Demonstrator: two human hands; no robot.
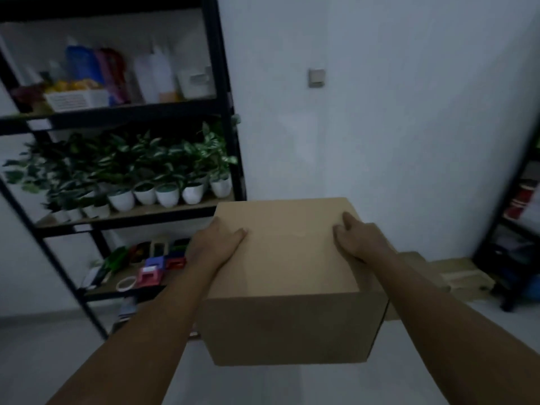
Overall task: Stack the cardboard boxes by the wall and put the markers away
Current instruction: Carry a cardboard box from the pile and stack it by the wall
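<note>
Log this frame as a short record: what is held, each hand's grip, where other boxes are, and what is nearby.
held: cardboard box, closed, off the floor
left hand: grips the box's left top edge
right hand: grips the box's right top edge
other boxes: low on the floor by the wall, partly hidden
nearby: black shelf rack with potted plants
markers: cannot tell

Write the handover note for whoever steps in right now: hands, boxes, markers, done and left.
Left hand and right hand: each has a grip on one side of the cardboard box, carried in the air facing the white wall.
More cardboard boxes lie on the floor by the wall, to the right.
Done: box lifted.
Left: set it down by the wall and stack the rest. No markers identifiable; the lower shelf holds small coloured items, too blurred to name.
</note>
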